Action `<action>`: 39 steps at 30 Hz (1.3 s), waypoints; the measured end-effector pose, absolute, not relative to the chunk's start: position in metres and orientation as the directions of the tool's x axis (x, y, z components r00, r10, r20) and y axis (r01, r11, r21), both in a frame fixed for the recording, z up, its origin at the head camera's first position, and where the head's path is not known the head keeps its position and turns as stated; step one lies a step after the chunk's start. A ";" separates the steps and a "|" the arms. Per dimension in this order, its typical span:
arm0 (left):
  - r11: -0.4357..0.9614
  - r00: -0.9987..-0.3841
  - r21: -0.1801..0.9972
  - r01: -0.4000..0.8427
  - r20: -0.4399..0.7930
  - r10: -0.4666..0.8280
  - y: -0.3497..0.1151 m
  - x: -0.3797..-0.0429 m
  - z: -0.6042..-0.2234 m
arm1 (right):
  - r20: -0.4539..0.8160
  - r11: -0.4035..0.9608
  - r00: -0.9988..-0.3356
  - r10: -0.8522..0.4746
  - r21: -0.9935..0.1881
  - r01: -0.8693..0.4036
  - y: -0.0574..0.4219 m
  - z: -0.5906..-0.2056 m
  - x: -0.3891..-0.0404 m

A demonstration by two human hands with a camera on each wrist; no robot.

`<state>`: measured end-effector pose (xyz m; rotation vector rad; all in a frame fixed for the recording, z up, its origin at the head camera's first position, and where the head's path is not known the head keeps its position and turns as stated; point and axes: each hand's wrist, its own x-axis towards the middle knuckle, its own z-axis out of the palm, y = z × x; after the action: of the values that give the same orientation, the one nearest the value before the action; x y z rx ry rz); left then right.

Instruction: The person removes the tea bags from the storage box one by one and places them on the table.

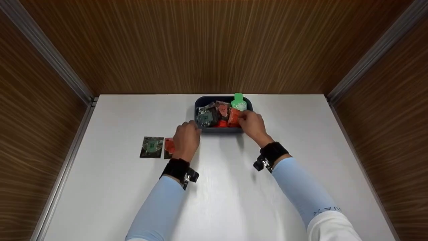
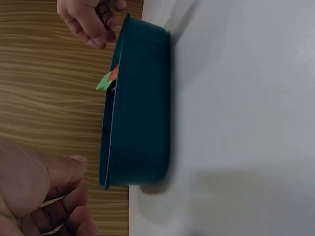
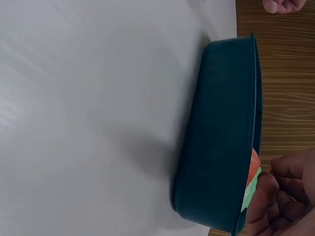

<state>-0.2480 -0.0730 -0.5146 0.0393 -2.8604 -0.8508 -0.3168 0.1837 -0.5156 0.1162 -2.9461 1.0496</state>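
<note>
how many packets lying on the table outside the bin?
2: a dark packet left of the left hand, and an orange packet partly under that hand. More could be hidden beneath it.

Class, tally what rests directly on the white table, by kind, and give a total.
Dark blue tub of packets: 1
Dark packet with green label: 1
Red packet, partly hidden by the left hand: 1
Total: 3

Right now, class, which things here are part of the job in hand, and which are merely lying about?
In the job:
- right hand pinching an orange packet
- blue tub of packets
- left hand beside it

Lying about:
- dark packet on the table
</note>
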 end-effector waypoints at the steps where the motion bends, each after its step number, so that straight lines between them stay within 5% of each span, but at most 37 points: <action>1: 0.844 -0.988 0.536 0.030 0.146 -0.058 -0.067 -0.250 -0.514 | 0.036 0.793 -0.996 -0.079 -0.604 -0.085 0.185 -0.515 -0.320; 13: 0.895 -0.975 0.396 0.205 0.164 0.151 -0.019 -0.260 -0.525 | -0.103 0.944 -0.980 -0.171 -0.304 -0.133 0.178 -0.520 -0.334; 21: 0.919 -0.965 0.320 0.228 0.199 0.171 -0.013 -0.260 -0.533 | -0.065 0.949 -0.981 -0.184 -0.273 -0.160 0.176 -0.528 -0.331; 31: 0.811 -0.973 0.540 0.223 0.179 0.148 -0.020 -0.264 -0.525 | 0.122 0.819 -0.966 -0.227 -0.513 -0.257 0.190 -0.516 -0.319; 39: 0.612 -0.995 0.785 0.097 0.073 0.064 -0.026 -0.264 -0.515 | 0.198 0.594 -0.976 -0.091 -0.776 -0.212 0.184 -0.511 -0.296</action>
<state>-0.2643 -0.0264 -0.5150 -0.1394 -2.7866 -1.3603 -0.2962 0.1842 -0.5110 0.2563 -2.6802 1.3325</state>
